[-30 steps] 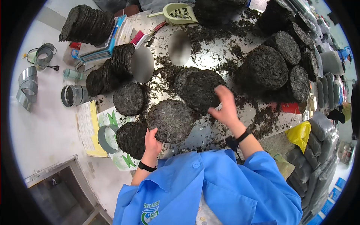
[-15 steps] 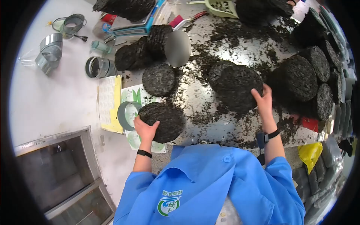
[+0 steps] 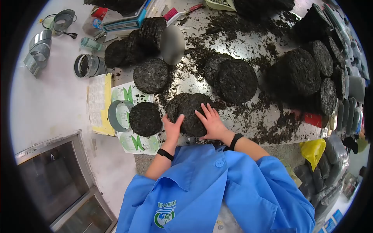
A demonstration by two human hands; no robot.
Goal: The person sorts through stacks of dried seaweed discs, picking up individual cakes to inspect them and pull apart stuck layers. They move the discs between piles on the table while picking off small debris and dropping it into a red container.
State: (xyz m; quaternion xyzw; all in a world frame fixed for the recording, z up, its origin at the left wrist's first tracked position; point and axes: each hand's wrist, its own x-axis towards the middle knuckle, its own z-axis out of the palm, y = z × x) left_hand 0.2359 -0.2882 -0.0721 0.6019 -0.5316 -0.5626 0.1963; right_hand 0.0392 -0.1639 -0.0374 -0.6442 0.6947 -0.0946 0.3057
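Two overlapping dark round cakes, flaky like dried seaweed, lie at the near edge of the table. My left hand [image 3: 173, 127] grips their left side, its thumb along the near edge. From the right, my right hand [image 3: 213, 123] holds the top cake [image 3: 191, 112], its fingers spread over the upper face and its thumb low at the rim. Just left of my left hand, a single round cake [image 3: 145, 119] rests on a green-and-white printed sheet [image 3: 130, 140]. A grey ring [image 3: 118, 115] stands beside that cake.
More round cakes [image 3: 237, 80] lie mid-table, with a large pile [image 3: 299, 73] at the right. Stacked cakes [image 3: 132, 48] sit back left near a round metallic disc [image 3: 172, 45]. Dark crumbs cover much of the table. A red-bristled brush [image 3: 171, 14] and a scoop [image 3: 220, 4] lie behind.
My right hand has moved left from the mid-table cakes to the near cakes. My left hand has shifted right; a single cake now shows beside the ring. The view has shifted slightly.
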